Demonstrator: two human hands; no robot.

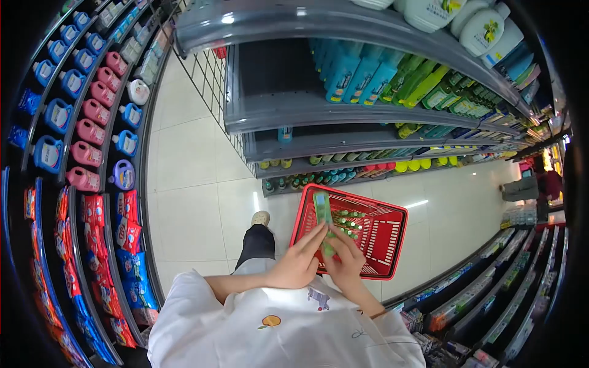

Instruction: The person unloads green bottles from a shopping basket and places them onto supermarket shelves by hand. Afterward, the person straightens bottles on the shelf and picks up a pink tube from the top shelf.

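My left hand (302, 256) and my right hand (345, 257) come together in front of my white shirt, fingers closed around a slim green bottle (321, 207). One end of the bottle sticks out beyond my fingertips, and a green part shows between the hands. Its label is too blurred to read. Below and beyond the hands is a red shopping basket (400, 242), with several green bottles (348, 224) with pale caps inside.
Tall shelves ahead carry blue bottles (362, 76) and green bottles (423, 80). On the left, racks hold pink jugs (88, 153), blue jugs (57, 115) and red bags (129, 233). More low shelving (485, 294) runs along the right. Another person (521, 189) is far down the aisle.
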